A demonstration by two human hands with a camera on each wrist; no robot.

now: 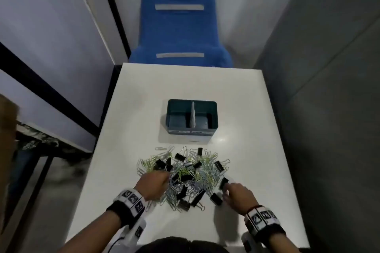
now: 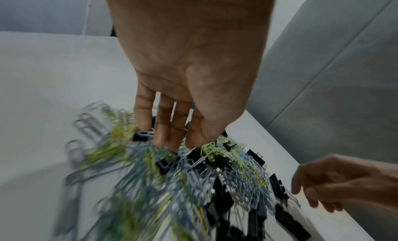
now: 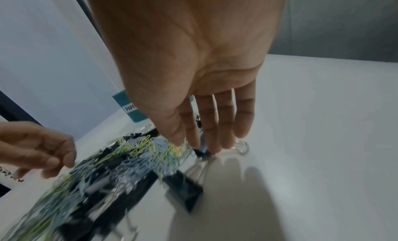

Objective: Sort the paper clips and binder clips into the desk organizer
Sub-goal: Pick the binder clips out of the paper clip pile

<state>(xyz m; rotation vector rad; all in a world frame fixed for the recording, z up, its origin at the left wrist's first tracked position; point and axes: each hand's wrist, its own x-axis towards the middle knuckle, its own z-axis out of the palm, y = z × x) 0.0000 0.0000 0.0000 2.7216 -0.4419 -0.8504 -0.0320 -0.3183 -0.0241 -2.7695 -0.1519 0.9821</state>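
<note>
A mixed pile of silver, blue and yellow-green paper clips [image 1: 205,168] and black binder clips [image 1: 181,204] lies on the white table [image 1: 133,121], nearer me than the teal desk organizer [image 1: 190,128]. The organizer has two compartments split by a white divider [image 1: 192,115], and both look bare. My left hand [image 1: 156,183] reaches into the pile's left side, its fingertips [image 2: 173,145] down among the paper clips. My right hand [image 1: 232,191] is at the pile's right edge. Its straight fingertips [image 3: 212,147] touch a small black binder clip [image 3: 202,153]; the thumb stays apart from it.
A blue chair [image 1: 178,26] stands beyond the table's far edge. A grey wall [image 1: 329,68] runs along the right and a pale partition [image 1: 51,37] along the left. A label reading "PAPE" [image 3: 130,107] marks the organizer's left compartment. Another binder clip [image 3: 185,190] lies near my right hand.
</note>
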